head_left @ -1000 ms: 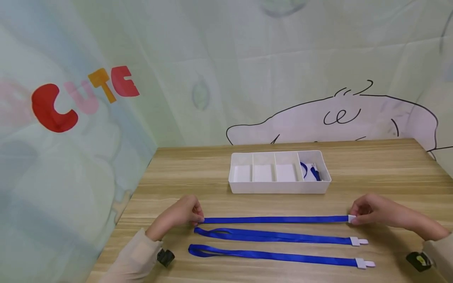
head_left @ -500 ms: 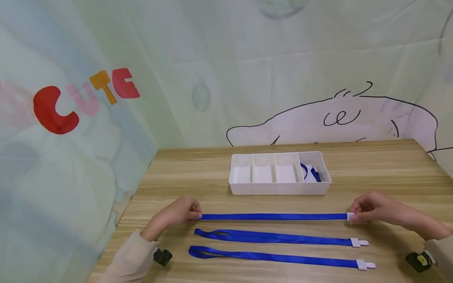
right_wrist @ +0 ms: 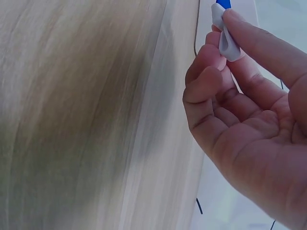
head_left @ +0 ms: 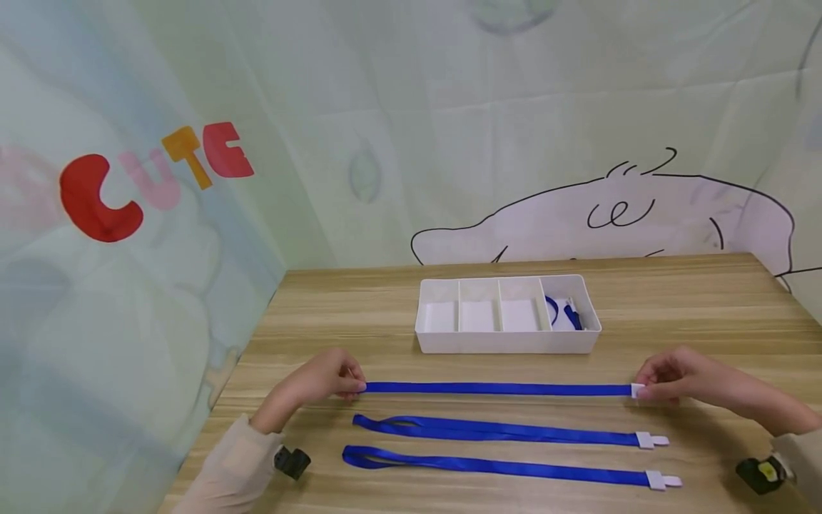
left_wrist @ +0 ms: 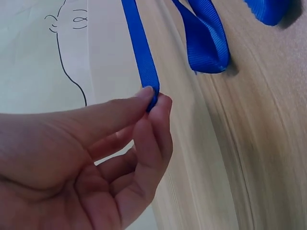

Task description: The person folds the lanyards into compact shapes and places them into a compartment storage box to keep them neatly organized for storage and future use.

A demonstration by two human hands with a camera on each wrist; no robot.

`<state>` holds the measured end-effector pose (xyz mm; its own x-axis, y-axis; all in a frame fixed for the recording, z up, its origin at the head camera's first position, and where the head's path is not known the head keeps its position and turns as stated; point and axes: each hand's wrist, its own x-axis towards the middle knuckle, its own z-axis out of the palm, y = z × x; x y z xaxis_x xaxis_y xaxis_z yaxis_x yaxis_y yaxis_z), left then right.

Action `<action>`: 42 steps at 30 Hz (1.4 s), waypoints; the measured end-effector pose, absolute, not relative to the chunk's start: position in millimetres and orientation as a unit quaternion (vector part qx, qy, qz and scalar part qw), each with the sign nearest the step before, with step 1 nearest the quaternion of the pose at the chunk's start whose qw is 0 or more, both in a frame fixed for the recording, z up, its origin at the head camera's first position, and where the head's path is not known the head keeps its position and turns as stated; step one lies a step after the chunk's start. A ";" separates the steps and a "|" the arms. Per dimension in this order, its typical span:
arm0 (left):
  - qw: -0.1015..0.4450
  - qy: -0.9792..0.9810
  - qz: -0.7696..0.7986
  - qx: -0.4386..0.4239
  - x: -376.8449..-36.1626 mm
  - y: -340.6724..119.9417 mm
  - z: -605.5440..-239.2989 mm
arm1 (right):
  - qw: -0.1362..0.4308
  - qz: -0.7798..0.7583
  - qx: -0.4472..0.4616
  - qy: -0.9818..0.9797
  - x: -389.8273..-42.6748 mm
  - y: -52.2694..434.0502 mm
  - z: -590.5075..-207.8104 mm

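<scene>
A blue lanyard is stretched straight between both hands, across the table in the head view. My left hand pinches its folded end; in the left wrist view thumb and fingertips meet on the blue strap. At the other end my right hand pinches the white plastic clip, whose tab shows between thumb and fingers in the right wrist view. Nearer the person lie two more blue lanyards, a middle one and a front one, looped ends left and white clips right.
Behind the lanyards stands a white tray divided into compartments. Its rightmost compartment holds a dark blue curved band and a small blue item. A printed cloth hangs behind the wooden table.
Both hands have moved the held lanyard slightly away from the person, towards the tray, widening its gap from the middle lanyard. The strap is now pulled straight. The two other lanyards stay put.
</scene>
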<state>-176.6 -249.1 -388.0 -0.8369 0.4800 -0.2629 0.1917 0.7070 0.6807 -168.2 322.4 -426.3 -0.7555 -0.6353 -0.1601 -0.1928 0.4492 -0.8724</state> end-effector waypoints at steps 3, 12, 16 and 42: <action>0.220 0.894 0.344 0.185 -177.8 -250.1 -386.4 | 0.249 -0.463 -0.240 0.816 -168.7 324.0 -426.9; 0.224 0.895 0.344 0.175 -177.0 -248.3 -377.8 | 0.269 -0.479 -0.221 0.806 -169.4 326.2 -420.2; 0.226 0.896 0.341 0.173 -177.4 -247.1 -373.9 | 0.273 -0.481 -0.211 0.806 -170.0 326.6 -421.3; 0.166 0.905 0.344 0.190 -182.6 -252.4 -351.7 | 0.240 -0.493 -0.200 0.812 -168.8 325.9 -408.4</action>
<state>-182.6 -252.4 -351.7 -0.8730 0.4573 -0.1697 0.2292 0.6918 0.6848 -168.8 325.9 -408.4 -0.8049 -0.5617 -0.1915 -0.0892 0.4335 -0.8967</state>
